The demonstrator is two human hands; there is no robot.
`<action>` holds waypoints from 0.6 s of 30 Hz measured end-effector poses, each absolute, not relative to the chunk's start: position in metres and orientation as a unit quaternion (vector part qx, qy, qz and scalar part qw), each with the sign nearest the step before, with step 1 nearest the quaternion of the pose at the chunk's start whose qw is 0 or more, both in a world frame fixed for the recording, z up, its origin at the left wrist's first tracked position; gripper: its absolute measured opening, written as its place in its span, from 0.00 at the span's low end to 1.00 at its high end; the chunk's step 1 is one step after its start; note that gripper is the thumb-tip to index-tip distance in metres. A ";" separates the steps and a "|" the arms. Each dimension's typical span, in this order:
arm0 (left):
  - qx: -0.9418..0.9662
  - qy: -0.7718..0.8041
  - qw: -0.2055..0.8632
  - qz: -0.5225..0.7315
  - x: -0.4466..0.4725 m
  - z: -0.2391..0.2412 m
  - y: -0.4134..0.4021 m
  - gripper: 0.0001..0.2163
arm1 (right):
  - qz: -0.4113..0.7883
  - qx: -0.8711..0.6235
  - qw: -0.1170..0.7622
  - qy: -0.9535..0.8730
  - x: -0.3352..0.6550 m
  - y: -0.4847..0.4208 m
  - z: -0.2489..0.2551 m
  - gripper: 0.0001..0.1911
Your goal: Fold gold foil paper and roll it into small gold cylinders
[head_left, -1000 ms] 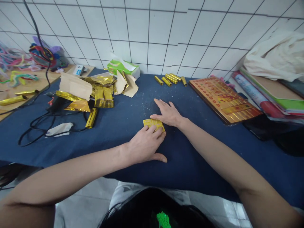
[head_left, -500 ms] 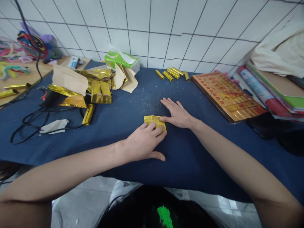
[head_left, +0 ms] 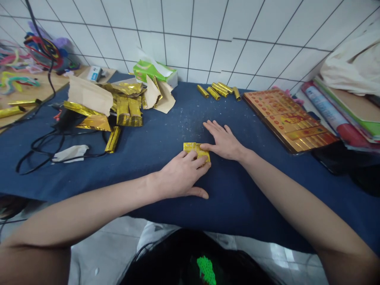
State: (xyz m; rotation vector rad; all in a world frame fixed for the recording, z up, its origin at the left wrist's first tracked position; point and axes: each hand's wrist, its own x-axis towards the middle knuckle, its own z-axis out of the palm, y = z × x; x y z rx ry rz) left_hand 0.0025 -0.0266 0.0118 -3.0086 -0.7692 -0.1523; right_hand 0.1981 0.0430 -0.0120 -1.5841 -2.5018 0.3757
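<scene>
A small folded piece of gold foil paper [head_left: 192, 148] lies on the dark blue cloth [head_left: 154, 146] covering the table, near its middle. My left hand [head_left: 182, 176] rests flat with its fingertips pressing on the near edge of the foil. My right hand [head_left: 224, 140] lies flat beside the foil on the right, fingers spread, thumb touching the foil's right edge. Neither hand grips anything.
A heap of gold foil and brown paper [head_left: 115, 107] lies at the left with black cables [head_left: 44, 150]. Several rolled gold tubes [head_left: 218, 90] sit by the tiled wall. A stack of gold-red printed sheets [head_left: 289, 118] and books [head_left: 341, 114] lie at the right. A green tissue box [head_left: 152, 71] stands behind.
My right hand has slid back slightly so its thumb meets the foil's right edge. My left hand stays pressed on the foil. The view has shifted a little.
</scene>
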 end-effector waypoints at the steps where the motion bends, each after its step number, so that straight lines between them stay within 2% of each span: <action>1: -0.967 -0.248 0.017 -0.048 0.002 0.012 -0.027 0.33 | 0.117 -0.536 0.088 -0.832 0.198 0.044 -0.014 0.41; 6: -0.965 -0.255 0.019 -0.049 0.002 0.012 -0.028 0.32 | 0.076 -0.560 0.145 -0.812 0.195 0.042 -0.018 0.28; 9: -0.965 -0.258 0.015 -0.048 0.002 0.011 -0.028 0.32 | 0.055 -0.554 0.142 -0.819 0.193 0.034 -0.015 0.22; 14: -0.965 -0.259 0.012 -0.049 0.002 0.011 -0.028 0.32 | 0.003 -0.547 0.102 -0.831 0.193 0.025 -0.012 0.20; 18: -0.965 -0.258 0.008 -0.048 0.002 0.011 -0.029 0.32 | -0.029 -0.556 0.107 -0.824 0.197 0.028 -0.005 0.17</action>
